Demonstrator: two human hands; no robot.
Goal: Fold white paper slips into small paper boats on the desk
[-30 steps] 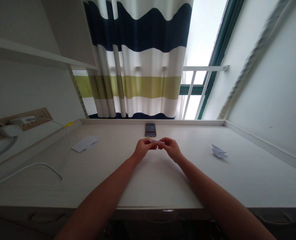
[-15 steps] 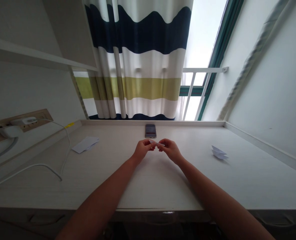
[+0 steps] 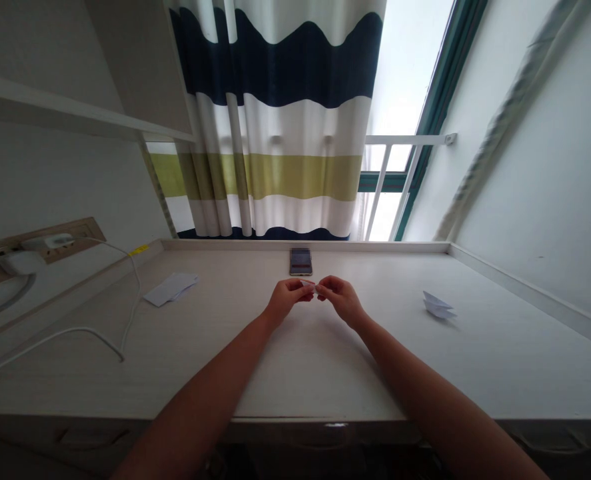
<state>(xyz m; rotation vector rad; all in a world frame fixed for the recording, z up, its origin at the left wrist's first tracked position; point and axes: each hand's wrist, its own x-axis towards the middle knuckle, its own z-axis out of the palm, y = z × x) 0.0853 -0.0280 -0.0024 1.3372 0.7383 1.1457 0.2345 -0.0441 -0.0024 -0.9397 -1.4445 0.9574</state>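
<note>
While the left hand [image 3: 286, 297] and right hand [image 3: 342, 297] pinch the small white paper [image 3: 307, 283] near the phone [image 3: 301, 261], it looks light, bendy and easy to crush, so its edges seem best to hold.

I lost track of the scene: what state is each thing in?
Held paper, small, mostly hidden
Left hand, pinching it
Right hand, pinching its edge
Folded paper, layers splayed
Paper sheets, flat, overlapping
Phone, lying flat
Charger, plugged in
Cable, loosely bent
Curtain, partly drawn

left hand [image 3: 284, 298], right hand [image 3: 342, 298], white paper [image 3: 306, 284] pinched between, phone [image 3: 301, 261] beyond
</note>
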